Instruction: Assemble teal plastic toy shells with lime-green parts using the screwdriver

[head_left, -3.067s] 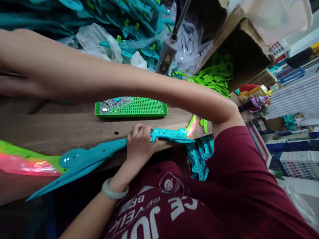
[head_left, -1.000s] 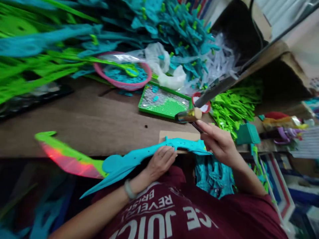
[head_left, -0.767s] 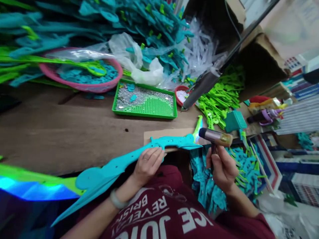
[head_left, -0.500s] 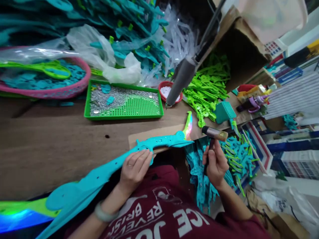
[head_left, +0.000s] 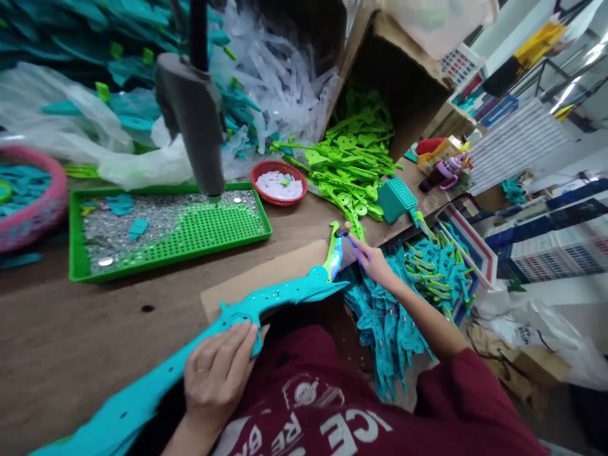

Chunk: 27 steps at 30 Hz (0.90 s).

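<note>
Okay, left hand (head_left: pixel 216 364) lies over the grip of the turquoise piece (head_left: pixel 175 361), fingers bent and closed on it, thumb mostly hidden. Right hand (head_left: pixel 373 261) is wrapped round the handle of a hammer (head_left: pixel 342 234); hammer head overlaps the lime tip (head_left: pixel 332 250), touching or just above, can't tell. Turquoise piece runs along the near edge of the workbench (head_left: pixel 95 354), near left to right, right end over cardboard (head_left: pixel 256 272).

Progress: lime tip already sits at the right end of the turquoise piece, shining blue-white; whether it is fixed firmly, can't tell. Left end is out of view, so no judging it. Loose stock remains: lime parts (head_left: pixel 351 158) heaped far right, small bits in the green tray (head_left: pixel 218 225), red basket (head_left: pixel 280 202) and pink basket (head_left: pixel 54 202). Turquoise parts (head_left: pixel 387 323) hang at right, state unclear. Grey tool (head_left: pixel 194 126) hangs over the green tray, in no hand.

Versus half a second back: there the hammer is held clear, off to the right; now its head is at the tip. Left hand keeps its spot on the grip. View swings right, so the round left joint drops out, and the tip's shine reads bluer, less pink
</note>
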Each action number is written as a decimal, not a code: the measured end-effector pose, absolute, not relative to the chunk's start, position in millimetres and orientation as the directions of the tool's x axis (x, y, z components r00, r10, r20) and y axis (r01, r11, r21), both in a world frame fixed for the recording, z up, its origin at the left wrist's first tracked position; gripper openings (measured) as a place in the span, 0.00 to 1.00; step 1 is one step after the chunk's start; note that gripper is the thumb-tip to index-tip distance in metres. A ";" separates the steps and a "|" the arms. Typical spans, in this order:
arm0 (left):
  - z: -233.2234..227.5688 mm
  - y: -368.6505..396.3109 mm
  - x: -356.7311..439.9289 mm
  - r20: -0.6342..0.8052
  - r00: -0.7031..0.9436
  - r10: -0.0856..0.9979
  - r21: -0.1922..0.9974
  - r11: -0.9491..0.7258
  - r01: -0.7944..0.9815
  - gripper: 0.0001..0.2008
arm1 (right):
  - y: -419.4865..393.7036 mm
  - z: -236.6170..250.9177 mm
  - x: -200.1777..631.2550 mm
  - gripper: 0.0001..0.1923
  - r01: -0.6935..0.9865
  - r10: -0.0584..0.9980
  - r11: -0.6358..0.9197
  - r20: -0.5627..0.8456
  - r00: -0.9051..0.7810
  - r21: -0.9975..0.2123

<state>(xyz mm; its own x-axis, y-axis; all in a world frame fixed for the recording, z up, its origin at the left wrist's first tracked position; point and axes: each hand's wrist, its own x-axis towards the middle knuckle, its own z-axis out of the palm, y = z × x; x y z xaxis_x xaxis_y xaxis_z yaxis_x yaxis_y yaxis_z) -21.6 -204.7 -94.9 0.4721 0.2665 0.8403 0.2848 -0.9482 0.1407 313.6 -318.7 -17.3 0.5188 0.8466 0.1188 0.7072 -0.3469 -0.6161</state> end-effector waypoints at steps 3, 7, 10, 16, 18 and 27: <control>-98.1 -203.5 -23.2 0.835 0.477 0.276 0.157 -0.949 0.274 0.22 | -305.0 -19.9 334.2 0.28 0.715 0.792 -0.434 0.145 0.593 -0.548; -99.5 -205.1 -24.0 0.830 0.471 0.298 0.177 -0.942 0.285 0.24 | -289.1 -14.4 343.8 0.27 0.795 0.865 -0.446 0.031 0.501 -0.411; -96.8 -207.0 -23.4 0.818 0.469 0.332 0.208 -0.932 0.296 0.23 | -264.0 -6.8 337.6 0.27 0.878 0.919 -0.383 -0.022 0.394 -0.287; -92.5 -208.0 -21.2 0.816 0.467 0.340 0.182 -0.919 0.351 0.17 | -163.1 11.8 322.9 0.24 0.987 0.982 0.151 -0.126 -0.143 0.056; -92.0 -208.5 -20.0 0.809 0.462 0.365 0.202 -0.909 0.364 0.16 | -123.5 17.4 324.4 0.19 0.992 0.991 0.120 -0.060 -0.118 0.038; -98.7 -204.2 -15.0 0.807 0.435 0.399 0.212 -0.884 0.417 0.13 | -37.6 9.6 338.9 0.07 0.996 0.979 0.007 -0.201 -0.026 -0.093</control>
<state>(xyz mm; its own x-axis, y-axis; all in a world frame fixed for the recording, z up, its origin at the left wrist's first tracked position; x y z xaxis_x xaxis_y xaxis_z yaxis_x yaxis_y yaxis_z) -15.0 -204.2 -98.7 0.4347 0.3991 0.8073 0.4168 -0.8838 0.2125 338.9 -37.6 9.6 -0.0260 0.9792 -0.2014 0.9956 0.0072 -0.0934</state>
